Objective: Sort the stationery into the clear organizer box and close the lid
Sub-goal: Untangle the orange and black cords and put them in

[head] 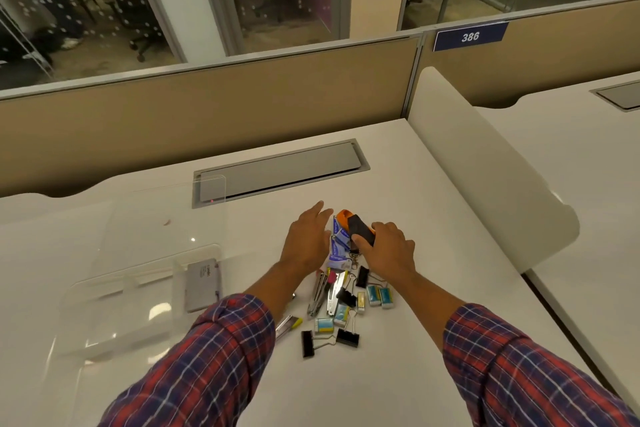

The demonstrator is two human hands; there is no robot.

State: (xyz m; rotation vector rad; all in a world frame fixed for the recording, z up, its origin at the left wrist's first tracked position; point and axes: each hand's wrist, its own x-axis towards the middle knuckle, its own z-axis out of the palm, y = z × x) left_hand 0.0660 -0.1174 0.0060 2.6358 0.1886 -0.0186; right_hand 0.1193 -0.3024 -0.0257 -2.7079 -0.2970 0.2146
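Two grips were positioned over a loose heap of stationery near the middle of the white bench (pixel 433 340). The left grip (pixel 306 239) was spread, fingers straight and holding nothing, with its palm just beside a row of blue-and-white packets (pixel 338 243). The right grip (pixel 388 248) was clamped on a black-and-orange tool (pixel 358 227) at the far end of the heap, thumb beneath it and fingers curled over it. Nearer the person lay black binder clips (pixel 347 337), small teal-labelled boxes (pixel 374 295) and two long metal tools (pixel 320 293) whose exact type could not be confirmed. The clear organizer box (pixel 114 315) sat on the bench to the left, apart from the heap. Its lid (pixel 166 218) was open and raised behind it, and a grey flat item (pixel 202 284) lay in its right-hand compartment. A grey cable hatch (pixel 280 168) lay beyond.
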